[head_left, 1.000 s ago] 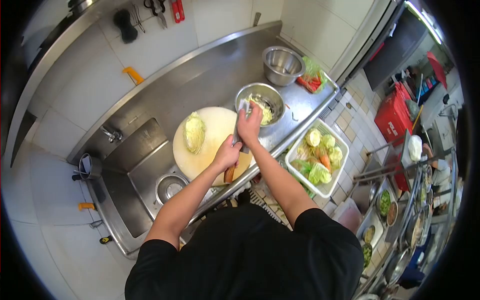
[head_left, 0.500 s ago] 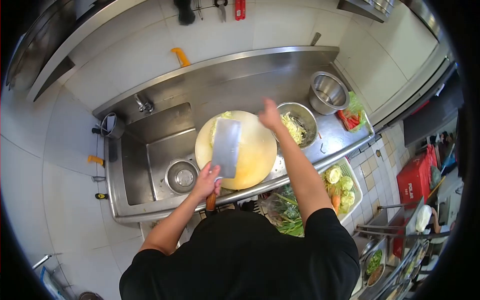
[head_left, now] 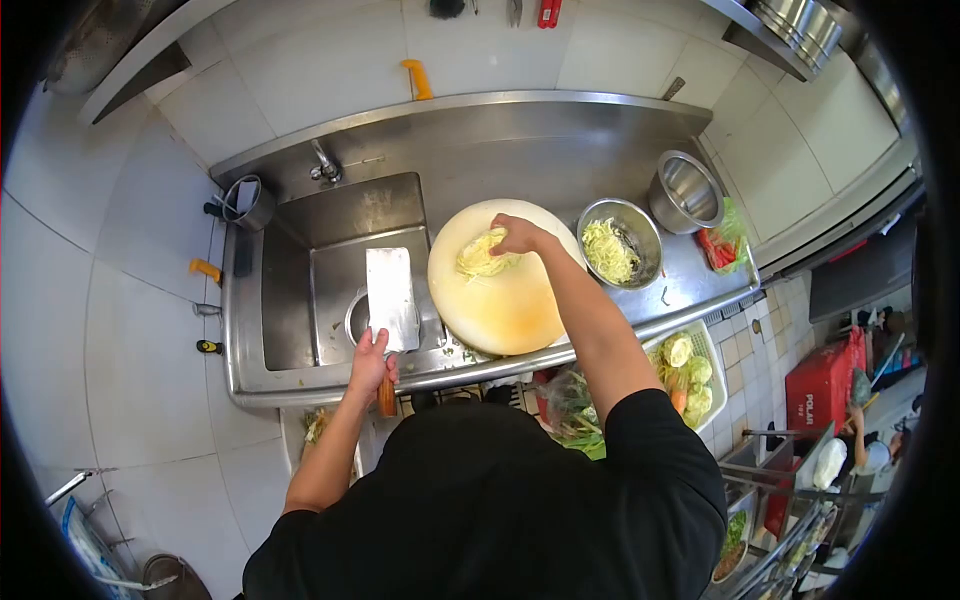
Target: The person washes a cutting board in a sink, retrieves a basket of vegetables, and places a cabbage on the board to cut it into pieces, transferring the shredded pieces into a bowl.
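My left hand (head_left: 372,362) is closed round the wooden handle of a cleaver (head_left: 391,300). Its broad blade points away from me and hangs over the right part of the sink. On the round cutting board (head_left: 500,315) lies a heap of pale shredded cabbage (head_left: 482,257). My right hand (head_left: 521,236) reaches in from the right and grips the heap at its far right side, fingers bent round it. Just right of the board, a steel bowl (head_left: 651,250) contains more shredded cabbage (head_left: 608,252).
A deeper steel pot (head_left: 690,190) and a bag of red peppers (head_left: 722,248) stand at the counter's right end. The sink (head_left: 285,310) is on the left, with a tap (head_left: 325,165) behind it. Below the front edge sits a vegetable basket (head_left: 717,375). Another person (head_left: 870,450) is far right.
My left hand has carried the cleaver left, from above the board to over the sink. My right hand has moved from beside the bowl onto the cabbage. The camera view has shifted.
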{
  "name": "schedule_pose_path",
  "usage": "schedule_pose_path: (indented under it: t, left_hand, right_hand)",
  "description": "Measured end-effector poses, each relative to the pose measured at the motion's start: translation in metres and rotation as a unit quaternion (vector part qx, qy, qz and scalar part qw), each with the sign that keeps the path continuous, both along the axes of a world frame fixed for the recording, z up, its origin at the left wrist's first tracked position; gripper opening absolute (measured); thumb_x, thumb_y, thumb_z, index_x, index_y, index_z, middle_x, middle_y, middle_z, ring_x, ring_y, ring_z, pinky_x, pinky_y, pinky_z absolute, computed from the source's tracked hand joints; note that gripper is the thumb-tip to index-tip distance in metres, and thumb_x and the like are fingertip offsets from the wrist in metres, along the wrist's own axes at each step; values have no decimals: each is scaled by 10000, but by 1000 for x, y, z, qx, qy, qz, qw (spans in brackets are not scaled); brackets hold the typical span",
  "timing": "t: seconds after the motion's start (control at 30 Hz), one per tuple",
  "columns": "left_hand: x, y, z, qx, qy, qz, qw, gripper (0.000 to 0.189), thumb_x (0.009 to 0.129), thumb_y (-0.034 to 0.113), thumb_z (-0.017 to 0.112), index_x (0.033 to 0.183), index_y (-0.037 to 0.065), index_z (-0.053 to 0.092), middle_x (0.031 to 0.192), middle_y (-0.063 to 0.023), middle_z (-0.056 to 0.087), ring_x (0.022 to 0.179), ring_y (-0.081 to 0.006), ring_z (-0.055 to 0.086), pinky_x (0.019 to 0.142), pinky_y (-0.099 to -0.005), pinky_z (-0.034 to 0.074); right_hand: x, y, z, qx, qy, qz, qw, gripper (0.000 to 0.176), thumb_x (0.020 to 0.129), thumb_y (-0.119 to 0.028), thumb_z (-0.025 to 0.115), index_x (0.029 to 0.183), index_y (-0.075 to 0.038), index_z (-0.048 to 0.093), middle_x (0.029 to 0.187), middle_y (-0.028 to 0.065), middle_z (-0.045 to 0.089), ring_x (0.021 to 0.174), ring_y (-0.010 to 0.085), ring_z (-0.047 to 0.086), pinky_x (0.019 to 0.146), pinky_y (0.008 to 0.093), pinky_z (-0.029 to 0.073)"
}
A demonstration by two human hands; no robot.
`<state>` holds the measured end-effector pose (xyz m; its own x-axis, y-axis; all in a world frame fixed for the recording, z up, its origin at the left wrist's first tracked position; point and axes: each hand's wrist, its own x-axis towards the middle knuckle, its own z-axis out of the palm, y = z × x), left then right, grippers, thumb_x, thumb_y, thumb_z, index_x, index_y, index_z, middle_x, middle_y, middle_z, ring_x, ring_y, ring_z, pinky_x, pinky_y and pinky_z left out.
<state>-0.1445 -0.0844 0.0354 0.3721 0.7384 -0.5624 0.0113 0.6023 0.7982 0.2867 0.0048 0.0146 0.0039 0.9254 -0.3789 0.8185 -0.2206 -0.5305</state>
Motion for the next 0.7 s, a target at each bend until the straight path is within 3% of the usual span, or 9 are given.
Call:
schedule_pose_path:
  t: [0.17, 0.23, 0.3, 0.33, 0.37, 0.43, 0.53, 0.7]
  left_hand:
    - [8, -4, -18, -27, 28, -71, 997, 256, 1102, 372, 508, 1274, 182, 495, 611, -10, 477, 413, -142, 467, 384, -321, 431]
    - [16, 1, -15, 34, 68, -132, 988, 252, 1093, 292, 507, 1271, 113, 517, 615, -24, 495, 407, -150, 484, 380, -338, 433]
    - [26, 9, -11, 114, 136, -212, 961, 257, 1073, 250, 526, 1249, 64, 535, 617, -49, 509, 412, -162, 521, 377, -358, 438]
    - [32, 12, -2, 161, 168, -251, 940, 284, 1053, 249, 536, 1228, 25, 546, 652, -100, 578, 420, -172, 561, 387, -367, 444]
    - [42, 14, 18, 191, 240, -294, 905, 333, 1041, 272, 544, 1255, 17, 546, 759, -206, 676, 567, -311, 682, 528, -460, 534]
    - [57, 19, 16, 308, 270, -338, 848, 340, 1033, 263, 526, 1244, -3, 539, 915, -309, 704, 832, -462, 711, 761, -557, 549]
    - [82, 28, 27, 359, 301, -368, 803, 313, 1023, 231, 508, 1218, -12, 539, 1001, -352, 683, 1018, -528, 646, 915, -598, 491]
    - [97, 43, 45, 374, 338, -439, 744, 302, 1024, 217, 491, 1194, -29, 531, 1006, -343, 689, 984, -510, 671, 896, -596, 504]
  right_hand:
    - [-9, -44, -10, -9, 64, -83, 994, 778, 757, -440, 844, 1389, -67, 586, 1299, 209, 675, 1221, 346, 633, 1039, 408, 500]
    - [-17, -63, 3, -16, 88, -108, 990, 743, 782, -427, 843, 1380, -59, 600, 1263, 209, 692, 1190, 344, 646, 1020, 408, 503]
    - [-24, -82, 24, -21, 33, -131, 991, 764, 773, -434, 833, 1394, -54, 602, 1267, 219, 695, 1178, 342, 660, 1017, 403, 510]
    - [-28, -91, 30, -26, 6, -141, 990, 775, 768, -437, 828, 1402, -52, 603, 1269, 223, 696, 1173, 341, 666, 1015, 400, 513]
    - [-31, -97, 30, -36, -11, -150, 988, 800, 754, -444, 825, 1415, -56, 594, 1284, 221, 692, 1186, 340, 664, 1024, 403, 514]
    - [-35, -104, 31, -51, -45, -164, 984, 852, 727, -458, 819, 1442, -62, 578, 1313, 218, 685, 1214, 339, 661, 1043, 407, 515]
    - [-50, -106, 41, -53, -90, -185, 977, 808, 734, -455, 798, 1414, -65, 602, 1309, 203, 691, 1201, 346, 667, 1028, 419, 527]
    - [-70, -93, 53, -66, -130, -197, 969, 697, 743, -435, 767, 1320, -62, 652, 1257, 191, 715, 1155, 352, 688, 992, 434, 549]
